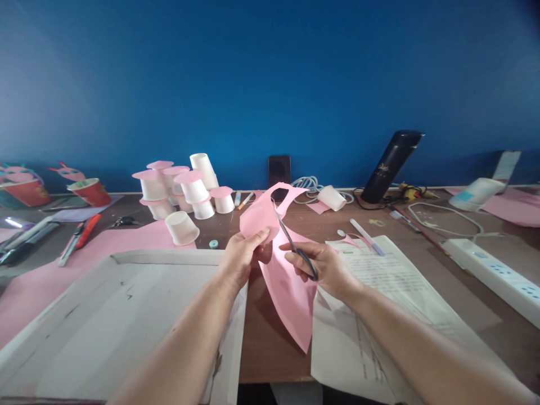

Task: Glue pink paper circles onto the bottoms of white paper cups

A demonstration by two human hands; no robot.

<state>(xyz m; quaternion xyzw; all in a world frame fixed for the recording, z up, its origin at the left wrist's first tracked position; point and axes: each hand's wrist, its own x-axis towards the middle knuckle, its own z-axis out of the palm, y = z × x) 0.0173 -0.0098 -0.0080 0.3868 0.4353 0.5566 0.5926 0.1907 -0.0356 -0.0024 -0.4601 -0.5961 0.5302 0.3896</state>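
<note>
Your left hand (243, 256) grips the pink paper (284, 275), its thumb pressed on the near face and the other fingers curled behind. Your right hand (324, 267) has its fingers closed around the handles of the scissors (292, 241), whose blades point up and away from you, against the cut part of that paper. You cannot tell from this view how far apart the blades stand.

The paper is in front of you, raised over the brown table (264, 351). Its upper part bends into an arc around a gap, and its lower part hangs to a point between the white board (118, 320) on your left and the printed sheet (375, 315) under your right forearm.

Beyond your left hand, you have a cluster of white paper cups (194, 192), several topped with pink pieces and some stacked 2 high. 1 loose white cup (182, 228) tilts on a large pink sheet (137, 239), and 2 red cups (89, 192) stand at the far left. Behind the paper, a dark phone (279, 169) leans on the blue wall (261, 84). To its right you see a coiled white cable (310, 184), a tipped cup (332, 198) and a black bottle (392, 167). A capped marker (368, 237) lies across the printed sheet's far edge, and a power strip (498, 275) sits farther right.
</note>
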